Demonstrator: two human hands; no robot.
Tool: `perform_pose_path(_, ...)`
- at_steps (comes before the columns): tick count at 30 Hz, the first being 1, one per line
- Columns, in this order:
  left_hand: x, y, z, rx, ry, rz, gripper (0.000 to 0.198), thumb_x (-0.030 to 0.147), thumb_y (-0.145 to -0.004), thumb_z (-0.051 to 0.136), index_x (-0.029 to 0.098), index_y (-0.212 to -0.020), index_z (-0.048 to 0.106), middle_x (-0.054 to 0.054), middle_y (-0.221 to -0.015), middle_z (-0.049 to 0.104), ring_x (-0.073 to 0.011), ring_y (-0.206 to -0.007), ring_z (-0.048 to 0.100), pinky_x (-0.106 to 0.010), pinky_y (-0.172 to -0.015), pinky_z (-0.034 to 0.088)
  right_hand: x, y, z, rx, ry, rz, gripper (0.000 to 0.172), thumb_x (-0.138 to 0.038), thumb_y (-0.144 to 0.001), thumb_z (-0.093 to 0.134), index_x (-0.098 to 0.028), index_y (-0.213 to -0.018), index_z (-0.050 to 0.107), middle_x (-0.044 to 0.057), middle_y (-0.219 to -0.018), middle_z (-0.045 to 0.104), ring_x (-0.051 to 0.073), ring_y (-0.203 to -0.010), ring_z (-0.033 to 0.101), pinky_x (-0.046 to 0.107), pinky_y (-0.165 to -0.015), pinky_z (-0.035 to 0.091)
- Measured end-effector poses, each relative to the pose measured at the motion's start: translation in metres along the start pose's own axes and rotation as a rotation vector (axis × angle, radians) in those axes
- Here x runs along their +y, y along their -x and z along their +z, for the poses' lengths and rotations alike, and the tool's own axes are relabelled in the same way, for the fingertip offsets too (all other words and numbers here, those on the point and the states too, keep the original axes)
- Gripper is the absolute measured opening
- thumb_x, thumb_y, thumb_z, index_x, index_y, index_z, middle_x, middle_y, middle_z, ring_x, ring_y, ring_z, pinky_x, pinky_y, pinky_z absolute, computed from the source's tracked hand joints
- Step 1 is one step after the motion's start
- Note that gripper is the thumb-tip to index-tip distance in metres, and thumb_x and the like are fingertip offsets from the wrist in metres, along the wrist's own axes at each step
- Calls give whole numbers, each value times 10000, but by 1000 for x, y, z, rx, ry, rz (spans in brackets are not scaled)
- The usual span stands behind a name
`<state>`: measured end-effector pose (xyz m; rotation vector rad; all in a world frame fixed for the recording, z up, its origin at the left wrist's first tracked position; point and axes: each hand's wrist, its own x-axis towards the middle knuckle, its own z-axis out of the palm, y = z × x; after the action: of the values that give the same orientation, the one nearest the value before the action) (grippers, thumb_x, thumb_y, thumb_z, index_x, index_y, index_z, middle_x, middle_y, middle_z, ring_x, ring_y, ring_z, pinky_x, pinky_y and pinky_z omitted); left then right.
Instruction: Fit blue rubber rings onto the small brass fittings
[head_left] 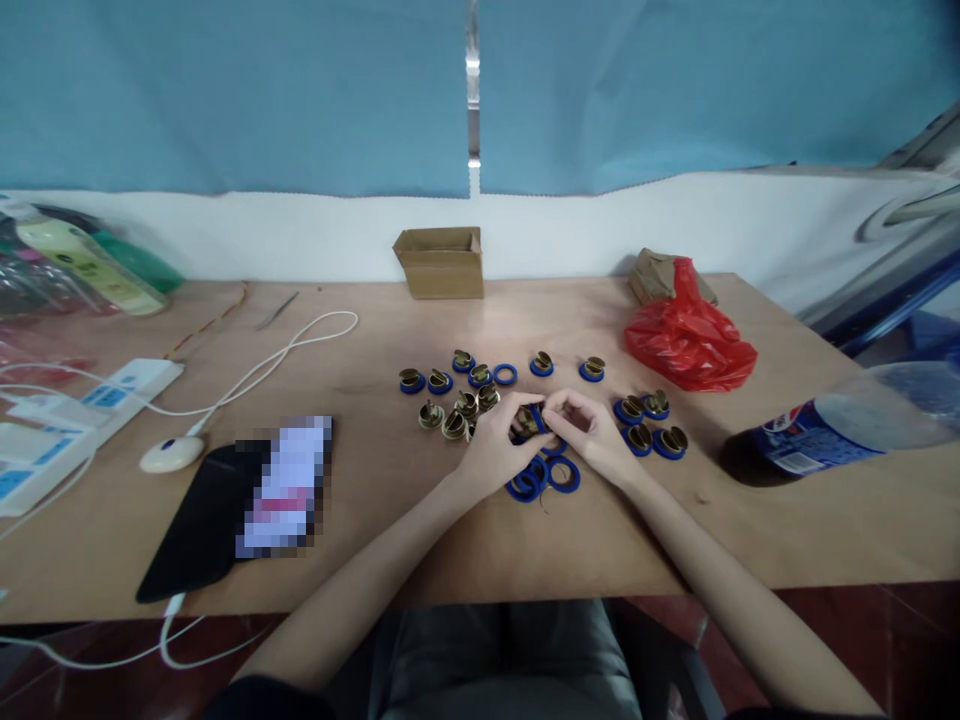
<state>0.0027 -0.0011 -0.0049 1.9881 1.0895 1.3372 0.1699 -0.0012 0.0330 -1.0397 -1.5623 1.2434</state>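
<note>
Both my hands meet over the middle of the wooden table (465, 540). My left hand (499, 440) and my right hand (592, 432) are closed, pinching between them a small brass fitting with a blue ring (534, 418). Several loose blue rings (544, 476) lie just under my wrists. Bare brass fittings (459, 412) cluster to the left of my left hand. Brass fittings seated in blue rings (651, 428) lie to the right of my right hand, and more of them (480, 372) form a row behind.
A small open cardboard box (441, 262) stands at the back. A red plastic bag (688, 340) lies back right, a tipped cola bottle (832, 428) far right. At left are a black mouse pad (196, 520), a white mouse (172, 454), a power strip (112, 392) and cables.
</note>
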Motion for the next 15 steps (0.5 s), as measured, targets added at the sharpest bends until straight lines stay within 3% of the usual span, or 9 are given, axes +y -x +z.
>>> perform_pose_path(15,2,0,-1,-13,-3,3,435,187,-762,809,233,-1145,607,-33,-1051,712,-161,-838,684,-278,-740,570,-3,0,0,-8,22,18,346,-535,-836,679,-209,-797,570,-5,-718,530,139,-637,504,269,-555,484)
